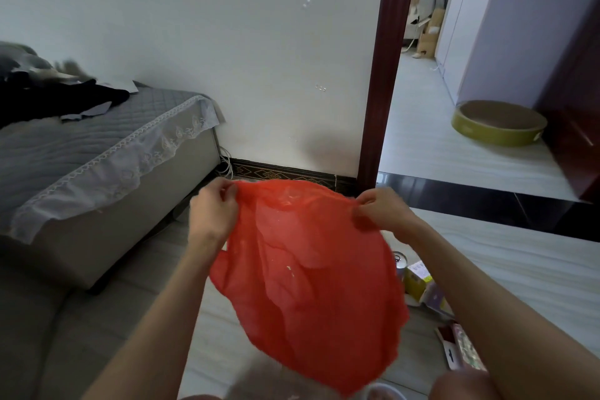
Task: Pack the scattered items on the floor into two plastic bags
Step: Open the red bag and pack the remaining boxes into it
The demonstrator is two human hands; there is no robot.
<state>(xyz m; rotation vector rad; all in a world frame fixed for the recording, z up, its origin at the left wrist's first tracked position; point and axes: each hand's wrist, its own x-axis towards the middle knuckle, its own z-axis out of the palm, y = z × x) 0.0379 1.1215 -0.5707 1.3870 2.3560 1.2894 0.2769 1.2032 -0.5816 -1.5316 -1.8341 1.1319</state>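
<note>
above the floor (506,256), in front of the white wall (227,42), we held a red plastic bag (311,276) up in the air with both hands. our left hand (212,208) had its grip narrow, pinching the bag's upper left edge between thumb and fingers, and our right hand (381,209) pinched the upper right edge in the same manner, so the top edge ran between the two hands and the rest of the bag hung loose and crumpled below them. behind the bag on the floor, near our right forearm, stood a silver can (400,261), just beside a yellow carton (417,279), with a flat printed packet (459,346) lying nearer to us. to the left was a bed (97,153) with a grey quilted cover and lace trim. through the doorway on the right sat a round olive-green cardboard tray (498,122) on the pale floor.
</note>
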